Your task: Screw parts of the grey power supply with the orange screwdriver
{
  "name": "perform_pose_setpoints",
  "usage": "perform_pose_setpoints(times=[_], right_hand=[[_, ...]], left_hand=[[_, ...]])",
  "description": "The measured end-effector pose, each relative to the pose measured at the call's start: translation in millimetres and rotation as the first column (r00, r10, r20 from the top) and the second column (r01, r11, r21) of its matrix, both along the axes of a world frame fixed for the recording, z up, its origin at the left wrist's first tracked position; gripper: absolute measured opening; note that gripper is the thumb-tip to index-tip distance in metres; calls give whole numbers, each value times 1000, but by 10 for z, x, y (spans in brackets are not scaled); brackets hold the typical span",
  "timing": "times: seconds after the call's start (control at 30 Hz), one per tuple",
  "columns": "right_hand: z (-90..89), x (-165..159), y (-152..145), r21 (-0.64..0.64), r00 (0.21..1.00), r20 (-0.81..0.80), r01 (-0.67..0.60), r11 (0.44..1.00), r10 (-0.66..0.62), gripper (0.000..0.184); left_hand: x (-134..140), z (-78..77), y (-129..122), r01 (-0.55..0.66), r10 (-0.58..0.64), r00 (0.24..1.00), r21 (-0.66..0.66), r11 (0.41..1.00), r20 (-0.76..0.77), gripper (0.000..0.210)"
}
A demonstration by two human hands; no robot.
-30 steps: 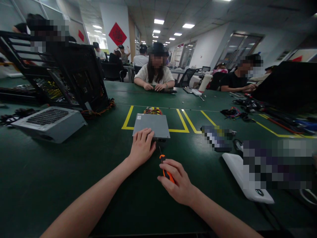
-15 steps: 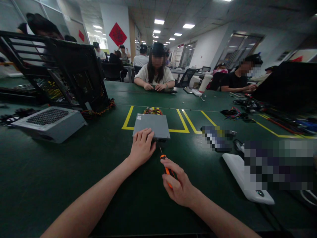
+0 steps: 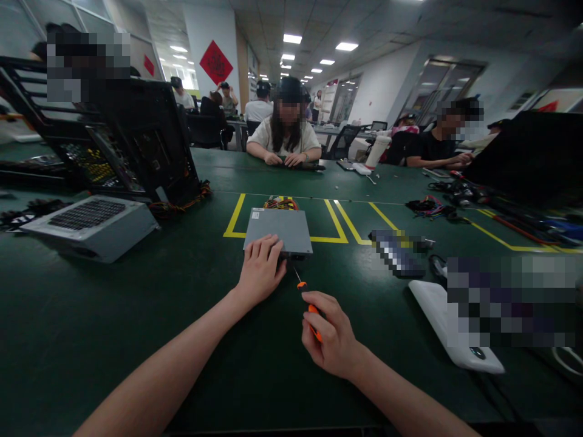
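Observation:
A grey metal computer power supply (image 3: 285, 229) lies flat, its bundle of coloured cables (image 3: 281, 203) behind it. My left hand (image 3: 260, 267) grips its near left edge, with the fingers on the top face and the thumb down by the near side. In my right hand (image 3: 331, 332) is an orange and black screwdriver (image 3: 301, 286), its handle wrapped by the fingers. The thin shaft slants up and left to the near side of the power supply, close to my left thumb. Whether the tip touches the case, I cannot tell.
A second power supply (image 3: 93, 227) sits at the left, before a black computer case (image 3: 132, 139). At the right lie a white power bank (image 3: 455, 328) and loose cables (image 3: 430, 207). Yellow tape (image 3: 339, 224) marks the green table (image 3: 204, 376). A person (image 3: 285, 136) sits opposite.
My right hand has shifted slightly to the right on the screwdriver handle. The screwdriver's tip has moved a little up toward the power supply. My left hand and the power supply stay in place.

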State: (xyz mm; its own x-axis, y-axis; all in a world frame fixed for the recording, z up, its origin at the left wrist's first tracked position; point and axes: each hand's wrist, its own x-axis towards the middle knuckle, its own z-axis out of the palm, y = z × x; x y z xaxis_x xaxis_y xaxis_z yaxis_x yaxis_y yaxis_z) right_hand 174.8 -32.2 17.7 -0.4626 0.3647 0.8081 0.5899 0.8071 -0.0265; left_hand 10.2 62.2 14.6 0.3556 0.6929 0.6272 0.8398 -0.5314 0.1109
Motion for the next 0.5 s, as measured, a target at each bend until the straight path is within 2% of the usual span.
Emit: perform_pose_setpoints(times=[0.1,0.17,0.33,0.5], right_hand=[[13,13,-12,59,992,67,106,993,-110,20],[3,26,-16,84,986,81,136,987,-143,18],[-57,31,-10,-68,999,36,36,997,-33,22],[-5,19,-13,-81,990,139,41,996,-30,8]], left_hand=[[-1,-1,5,2,-2,1000,0,1000,8,34],[-2,-3,7,9,-9,1000,3,1000,9,34],[0,2,3,3,-3,1000,3,1000,5,34],[7,13,-5,-7,7,1000,4,1000,6,35]])
